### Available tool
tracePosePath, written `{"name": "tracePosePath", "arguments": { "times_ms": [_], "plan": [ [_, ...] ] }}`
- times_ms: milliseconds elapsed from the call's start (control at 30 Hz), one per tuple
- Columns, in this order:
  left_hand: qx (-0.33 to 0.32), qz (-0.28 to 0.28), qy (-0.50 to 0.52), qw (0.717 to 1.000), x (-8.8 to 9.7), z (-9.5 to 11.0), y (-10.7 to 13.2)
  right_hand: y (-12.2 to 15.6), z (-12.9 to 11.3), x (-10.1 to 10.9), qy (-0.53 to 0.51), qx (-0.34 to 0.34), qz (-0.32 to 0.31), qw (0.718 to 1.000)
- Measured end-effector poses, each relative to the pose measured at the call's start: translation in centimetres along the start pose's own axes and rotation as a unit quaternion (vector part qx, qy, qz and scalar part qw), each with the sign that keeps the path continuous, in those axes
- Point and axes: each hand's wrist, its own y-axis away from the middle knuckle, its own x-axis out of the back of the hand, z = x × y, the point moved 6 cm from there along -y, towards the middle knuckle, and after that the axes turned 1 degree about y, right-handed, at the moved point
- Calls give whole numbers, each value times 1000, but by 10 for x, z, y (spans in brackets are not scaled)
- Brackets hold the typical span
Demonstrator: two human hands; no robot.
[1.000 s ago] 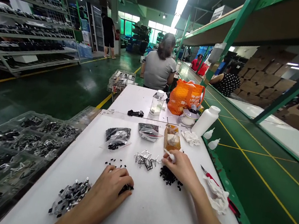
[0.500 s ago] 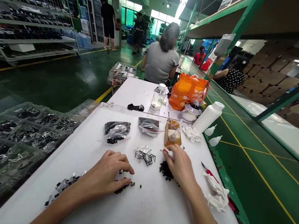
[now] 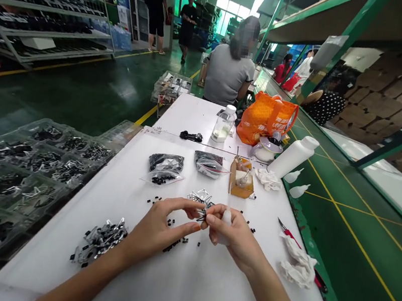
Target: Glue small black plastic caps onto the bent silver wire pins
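My left hand (image 3: 160, 228) is raised over the white table (image 3: 180, 279), thumb and fingers pinched on a tiny part I cannot make out. My right hand (image 3: 231, 236) meets it fingertip to fingertip and grips a small white dropper bottle (image 3: 226, 219) with its thin nozzle pointing up. Just behind the fingertips lies a heap of small metal clips (image 3: 199, 198). Loose black bits (image 3: 174, 244) are scattered under the hands. A pile of assembled black-and-metal parts (image 3: 100, 244) lies left of my left wrist.
Two plastic bags of black parts (image 3: 163, 167) and a small cardboard box (image 3: 242, 182) sit further back, with a white bottle (image 3: 293, 156), an orange bag (image 3: 266, 122) and a glass jar (image 3: 223, 126). Clear trays of parts (image 3: 18, 167) stand left. A white rag (image 3: 295, 262) lies right. A seated person (image 3: 231, 69) works ahead.
Both hands left the table and came together at the centre. My left hand lifted from the black bits into a pinch; my right hand brought the dropper bottle to it.
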Motion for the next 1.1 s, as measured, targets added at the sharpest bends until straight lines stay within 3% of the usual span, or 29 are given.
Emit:
{"name": "tracePosePath", "arguments": {
  "times_ms": [133, 233, 300, 533, 767, 933, 1100],
  "plan": [
    [20, 52, 32, 998, 5, -4, 0, 2, -4, 31, 111, 4, 23, 994],
    [45, 100, 45, 993, 12, -11, -1, 5, -8, 67, 233, 9, 96, 968],
    [56, 106, 59, 991, 14, -15, -2, 5, -5, 77, 304, 4, 106, 947],
    [71, 106, 82, 988, 14, -16, -2, 0, 3, 55, 425, -4, 43, 904],
    [59, 129, 81, 987, 18, -14, -2, 4, -1, 57, 473, -2, 40, 880],
    [57, 149, 88, 983, 21, -17, -2, 8, -5, 53, 473, 13, 31, 880],
    [67, 177, 94, 977, 24, -21, -1, 13, -12, 37, 434, 49, -40, 899]
  ]
}}
